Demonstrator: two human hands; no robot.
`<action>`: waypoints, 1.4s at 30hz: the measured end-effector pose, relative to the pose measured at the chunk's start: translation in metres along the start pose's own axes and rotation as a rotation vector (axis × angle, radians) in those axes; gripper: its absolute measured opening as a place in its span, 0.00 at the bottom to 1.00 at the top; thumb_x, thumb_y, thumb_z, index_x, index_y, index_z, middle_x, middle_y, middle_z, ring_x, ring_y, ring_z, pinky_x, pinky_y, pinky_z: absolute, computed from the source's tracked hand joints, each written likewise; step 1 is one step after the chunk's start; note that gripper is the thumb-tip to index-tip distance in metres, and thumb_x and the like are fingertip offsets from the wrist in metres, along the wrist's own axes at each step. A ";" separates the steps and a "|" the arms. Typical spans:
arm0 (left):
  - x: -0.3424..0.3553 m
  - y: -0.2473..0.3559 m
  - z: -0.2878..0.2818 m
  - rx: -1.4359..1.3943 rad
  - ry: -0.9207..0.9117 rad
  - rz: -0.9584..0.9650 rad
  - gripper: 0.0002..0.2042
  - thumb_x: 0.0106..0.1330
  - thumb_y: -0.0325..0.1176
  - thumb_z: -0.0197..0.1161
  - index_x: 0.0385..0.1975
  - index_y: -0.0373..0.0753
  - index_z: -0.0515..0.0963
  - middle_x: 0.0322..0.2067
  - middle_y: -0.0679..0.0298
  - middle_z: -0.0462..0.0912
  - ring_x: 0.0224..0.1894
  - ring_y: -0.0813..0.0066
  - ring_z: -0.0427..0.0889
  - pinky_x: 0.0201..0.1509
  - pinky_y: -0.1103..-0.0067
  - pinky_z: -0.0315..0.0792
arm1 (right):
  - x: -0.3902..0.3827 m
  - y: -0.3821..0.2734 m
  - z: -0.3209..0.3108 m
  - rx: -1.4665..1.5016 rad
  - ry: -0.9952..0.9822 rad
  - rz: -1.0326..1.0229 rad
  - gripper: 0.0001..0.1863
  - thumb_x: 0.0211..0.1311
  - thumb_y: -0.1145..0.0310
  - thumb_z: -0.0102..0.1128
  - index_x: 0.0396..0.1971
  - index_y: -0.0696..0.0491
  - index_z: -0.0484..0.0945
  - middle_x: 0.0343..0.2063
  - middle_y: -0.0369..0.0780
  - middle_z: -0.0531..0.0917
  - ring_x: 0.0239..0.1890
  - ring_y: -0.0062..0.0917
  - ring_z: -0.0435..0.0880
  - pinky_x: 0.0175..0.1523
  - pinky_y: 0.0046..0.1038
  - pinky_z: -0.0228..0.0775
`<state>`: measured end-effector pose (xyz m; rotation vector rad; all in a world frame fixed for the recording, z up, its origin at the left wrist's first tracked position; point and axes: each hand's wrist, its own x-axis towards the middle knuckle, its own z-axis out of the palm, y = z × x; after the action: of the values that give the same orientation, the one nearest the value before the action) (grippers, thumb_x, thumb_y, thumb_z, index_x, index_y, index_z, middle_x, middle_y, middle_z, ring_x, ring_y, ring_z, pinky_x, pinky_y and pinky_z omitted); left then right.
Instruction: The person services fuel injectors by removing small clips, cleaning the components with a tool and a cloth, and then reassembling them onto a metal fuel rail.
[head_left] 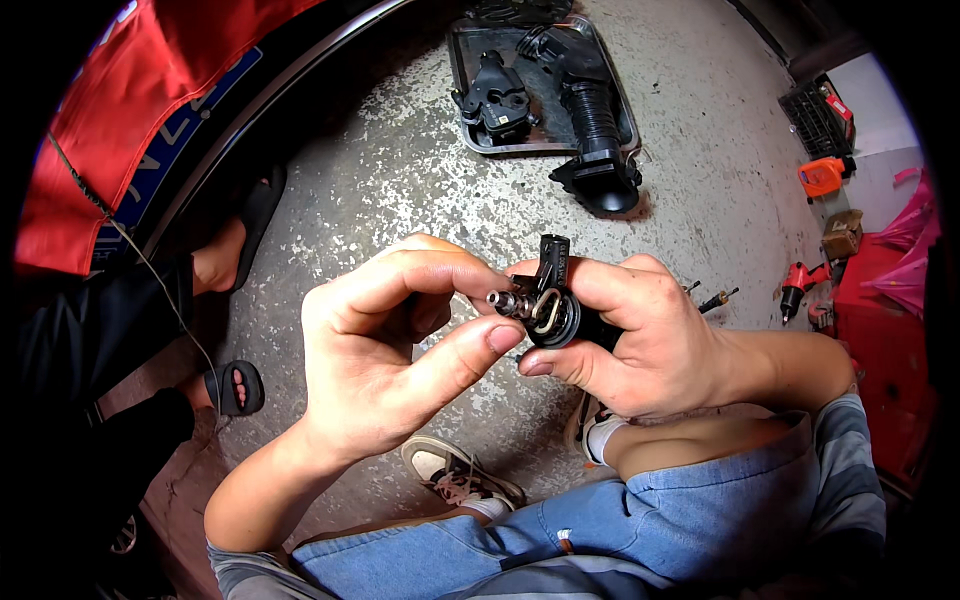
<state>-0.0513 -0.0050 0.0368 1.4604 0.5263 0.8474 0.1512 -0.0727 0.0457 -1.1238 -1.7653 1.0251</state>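
Observation:
Between my two hands, above the floor, is a small black plastic connector (555,262) with an upright stub, a bent wire clip and a round collar. A ribbed metal fitting (504,302) sticks out of it toward the left. My right hand (645,335) wraps the connector's body from the right, thumb below and index finger above, so part of the body is hidden. My left hand (385,340) comes in from the left, its thumb and index finger closed around the metal fitting's end. How firmly they press on it I cannot tell.
Ahead, a metal tray (515,152) bears a black housing (497,105) and a corrugated air hose (590,112) overhanging its near edge. To the right are a red power drill (798,290) and a red cabinet (885,350). At left, a person's sandalled foot (237,388) is beside a red-covered car (185,110).

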 end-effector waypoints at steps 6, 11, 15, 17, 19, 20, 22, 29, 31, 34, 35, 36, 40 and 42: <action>-0.001 -0.003 0.000 0.021 0.024 0.033 0.13 0.53 0.23 0.73 0.38 0.30 0.81 0.34 0.62 0.82 0.28 0.87 0.68 0.28 0.88 0.60 | 0.000 0.004 0.002 0.021 0.012 0.001 0.13 0.54 0.72 0.68 0.34 0.62 0.76 0.17 0.45 0.79 0.16 0.30 0.81 0.22 0.28 0.67; -0.001 -0.002 -0.002 -0.001 0.025 0.016 0.13 0.53 0.23 0.72 0.38 0.30 0.81 0.34 0.61 0.82 0.28 0.86 0.69 0.29 0.88 0.60 | 0.002 0.003 0.001 0.007 -0.002 0.001 0.12 0.55 0.71 0.68 0.31 0.62 0.75 0.17 0.45 0.79 0.16 0.28 0.80 0.21 0.27 0.67; 0.000 -0.002 -0.002 -0.022 0.015 0.037 0.11 0.55 0.21 0.70 0.38 0.29 0.80 0.34 0.60 0.81 0.31 0.84 0.73 0.32 0.87 0.63 | 0.004 -0.001 -0.003 -0.046 -0.025 -0.014 0.12 0.56 0.71 0.68 0.28 0.62 0.74 0.15 0.45 0.78 0.14 0.27 0.79 0.19 0.27 0.64; 0.001 -0.004 -0.001 -0.054 0.010 0.051 0.11 0.56 0.20 0.69 0.38 0.29 0.80 0.35 0.59 0.81 0.33 0.81 0.75 0.34 0.86 0.67 | 0.002 0.000 -0.004 -0.062 -0.037 -0.009 0.13 0.56 0.70 0.68 0.27 0.62 0.73 0.14 0.45 0.77 0.13 0.27 0.78 0.18 0.27 0.63; 0.003 -0.005 -0.002 -0.058 -0.008 0.057 0.10 0.57 0.18 0.67 0.39 0.28 0.79 0.36 0.57 0.81 0.38 0.77 0.78 0.41 0.83 0.72 | 0.002 0.005 -0.005 -0.075 -0.036 -0.006 0.13 0.56 0.70 0.68 0.26 0.62 0.72 0.15 0.46 0.77 0.14 0.30 0.78 0.20 0.29 0.64; 0.002 -0.008 -0.001 -0.104 0.017 0.052 0.10 0.57 0.17 0.67 0.39 0.28 0.78 0.37 0.56 0.80 0.38 0.78 0.78 0.42 0.83 0.73 | 0.001 0.007 -0.005 -0.081 -0.033 0.002 0.14 0.56 0.70 0.68 0.25 0.62 0.72 0.15 0.47 0.77 0.14 0.31 0.77 0.21 0.30 0.64; 0.000 -0.012 -0.004 -0.163 0.002 0.016 0.10 0.57 0.17 0.67 0.39 0.28 0.78 0.38 0.57 0.80 0.38 0.78 0.79 0.42 0.83 0.74 | 0.000 0.010 -0.006 -0.084 -0.036 0.026 0.14 0.56 0.70 0.68 0.25 0.62 0.72 0.15 0.47 0.76 0.15 0.33 0.77 0.22 0.31 0.64; 0.004 -0.015 -0.002 0.076 -0.059 -0.059 0.09 0.59 0.22 0.65 0.39 0.31 0.75 0.39 0.54 0.79 0.41 0.73 0.77 0.48 0.78 0.71 | -0.010 0.015 -0.011 -0.095 -0.007 0.041 0.13 0.56 0.70 0.67 0.26 0.61 0.73 0.16 0.49 0.77 0.16 0.37 0.78 0.23 0.32 0.64; 0.004 -0.020 -0.002 0.034 -0.046 -0.019 0.08 0.60 0.21 0.64 0.38 0.31 0.75 0.38 0.55 0.79 0.40 0.74 0.77 0.46 0.80 0.72 | -0.011 0.016 -0.012 -0.107 -0.006 0.054 0.13 0.57 0.69 0.67 0.27 0.62 0.73 0.17 0.49 0.77 0.16 0.37 0.78 0.23 0.32 0.65; 0.005 -0.018 0.002 -0.092 0.011 -0.037 0.06 0.61 0.20 0.63 0.37 0.32 0.75 0.38 0.55 0.79 0.39 0.75 0.78 0.45 0.83 0.72 | -0.010 0.016 -0.013 -0.108 -0.007 0.069 0.14 0.57 0.69 0.67 0.26 0.61 0.72 0.17 0.49 0.77 0.17 0.38 0.79 0.23 0.31 0.65; 0.006 -0.021 0.002 -0.041 0.039 -0.029 0.06 0.62 0.19 0.62 0.36 0.31 0.75 0.39 0.54 0.79 0.39 0.76 0.78 0.43 0.83 0.73 | -0.010 0.016 -0.013 -0.107 -0.006 0.068 0.14 0.57 0.69 0.67 0.26 0.61 0.72 0.16 0.48 0.77 0.17 0.38 0.78 0.22 0.31 0.65; 0.007 -0.022 0.001 0.014 0.033 -0.012 0.06 0.61 0.17 0.62 0.36 0.31 0.76 0.40 0.53 0.80 0.40 0.76 0.79 0.44 0.82 0.74 | -0.010 0.016 -0.013 -0.106 -0.003 0.051 0.14 0.57 0.69 0.67 0.25 0.61 0.72 0.16 0.48 0.77 0.16 0.37 0.78 0.22 0.31 0.65; 0.006 -0.022 0.002 0.077 0.015 0.063 0.06 0.59 0.15 0.63 0.34 0.30 0.77 0.40 0.52 0.81 0.43 0.73 0.80 0.46 0.81 0.75 | -0.008 0.015 -0.012 -0.097 -0.031 0.102 0.15 0.57 0.68 0.67 0.23 0.61 0.70 0.14 0.48 0.75 0.14 0.35 0.76 0.21 0.31 0.63; 0.007 -0.021 0.002 0.094 -0.007 0.086 0.06 0.58 0.14 0.64 0.34 0.30 0.78 0.40 0.52 0.81 0.43 0.72 0.81 0.47 0.81 0.75 | -0.007 0.014 -0.013 -0.112 -0.049 0.138 0.16 0.58 0.68 0.67 0.22 0.61 0.70 0.13 0.47 0.74 0.13 0.34 0.74 0.20 0.31 0.62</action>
<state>-0.0416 0.0009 0.0173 1.5807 0.5061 0.8948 0.1688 -0.0724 0.0360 -1.3156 -1.8229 1.0540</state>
